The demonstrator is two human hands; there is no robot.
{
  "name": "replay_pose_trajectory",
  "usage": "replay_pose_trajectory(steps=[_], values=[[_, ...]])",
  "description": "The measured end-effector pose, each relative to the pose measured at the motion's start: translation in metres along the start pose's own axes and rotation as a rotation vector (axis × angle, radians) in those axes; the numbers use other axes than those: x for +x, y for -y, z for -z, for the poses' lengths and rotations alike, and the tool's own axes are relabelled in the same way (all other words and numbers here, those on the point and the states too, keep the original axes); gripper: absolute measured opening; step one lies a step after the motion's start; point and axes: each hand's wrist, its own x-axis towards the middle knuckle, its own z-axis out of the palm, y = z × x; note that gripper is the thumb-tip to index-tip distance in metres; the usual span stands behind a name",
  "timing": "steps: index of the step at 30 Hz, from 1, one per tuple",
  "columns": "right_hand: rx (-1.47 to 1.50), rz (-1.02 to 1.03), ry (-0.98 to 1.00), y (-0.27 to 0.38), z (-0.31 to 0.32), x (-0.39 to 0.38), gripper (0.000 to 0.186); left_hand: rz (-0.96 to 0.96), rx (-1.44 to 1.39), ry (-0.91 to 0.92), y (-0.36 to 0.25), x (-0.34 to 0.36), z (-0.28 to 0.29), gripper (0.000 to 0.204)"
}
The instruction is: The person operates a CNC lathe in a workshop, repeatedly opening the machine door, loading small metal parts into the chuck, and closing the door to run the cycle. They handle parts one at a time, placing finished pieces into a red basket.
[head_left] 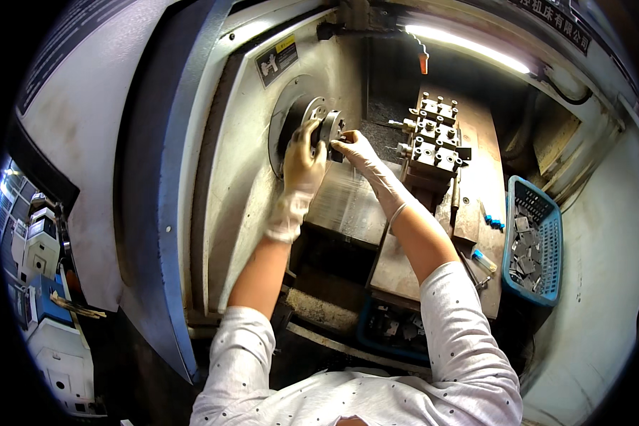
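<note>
Both my hands wear pale gloves and are at the lathe's spindle. My left hand has its fingers curled round the near side of a dark round chuck fixture, which sits in front of the spindle flange on the machine's left wall. My right hand is at the fixture's right face, with thumb and fingers pinched at its edge; whatever lies between those fingertips is too small to make out.
A tool block with several holders stands on the slide right of my hands. A blue basket of metal plates sits farther right, another bin lower down. An air nozzle hangs above. Small blue-capped items lie on the slide.
</note>
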Motion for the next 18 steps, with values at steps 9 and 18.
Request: replay_pose_trajectory(steps=[9, 18], values=[[-0.041, -0.055, -0.013, 0.011, 0.002, -0.004, 0.063, 0.455, 0.297, 0.147, 0.029, 0.016, -0.045, 0.033], [0.098, -0.082, 0.101, 0.015, 0.012, 0.002, 0.065, 0.092, 0.239, 0.297, 0.027, -0.02, -0.033, 0.083]])
